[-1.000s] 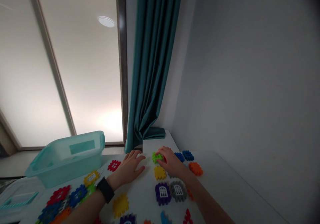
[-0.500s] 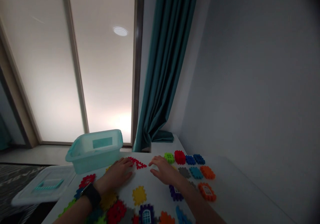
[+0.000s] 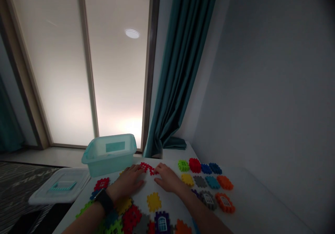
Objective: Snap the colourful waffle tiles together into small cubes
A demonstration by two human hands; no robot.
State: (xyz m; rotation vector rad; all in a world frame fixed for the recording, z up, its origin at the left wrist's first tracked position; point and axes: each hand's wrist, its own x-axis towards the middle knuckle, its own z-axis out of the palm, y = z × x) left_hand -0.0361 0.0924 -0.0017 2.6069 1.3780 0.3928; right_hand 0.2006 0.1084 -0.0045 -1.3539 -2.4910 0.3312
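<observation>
Two small red toothed pieces lie near the table's far edge, a square one (image 3: pixel 144 166) and a triangular one (image 3: pixel 152 171). My left hand (image 3: pixel 129 180), with a dark watch on its wrist, rests palm down, fingers apart, its fingertips at the square piece. From the right, my right hand (image 3: pixel 167 178) touches the triangular piece with its fingertips, thumb spread away. Nearer to me, a yellow square piece (image 3: pixel 154 202) lies flat between my forearms. A purple piece with a window (image 3: pixel 162 223) is below it.
A teal bin (image 3: pixel 111 166) stands at the back left, with its lid (image 3: pixel 61 186) left of the table. Coloured pieces, among them a red stack (image 3: pixel 195 165) and an orange window piece (image 3: pixel 225 203), sit in rows on the right. More pieces lie under my left forearm.
My right hand has come in from the right onto the triangular red piece, closing the gap seen before. The view has shifted, so the scene appears further right.
</observation>
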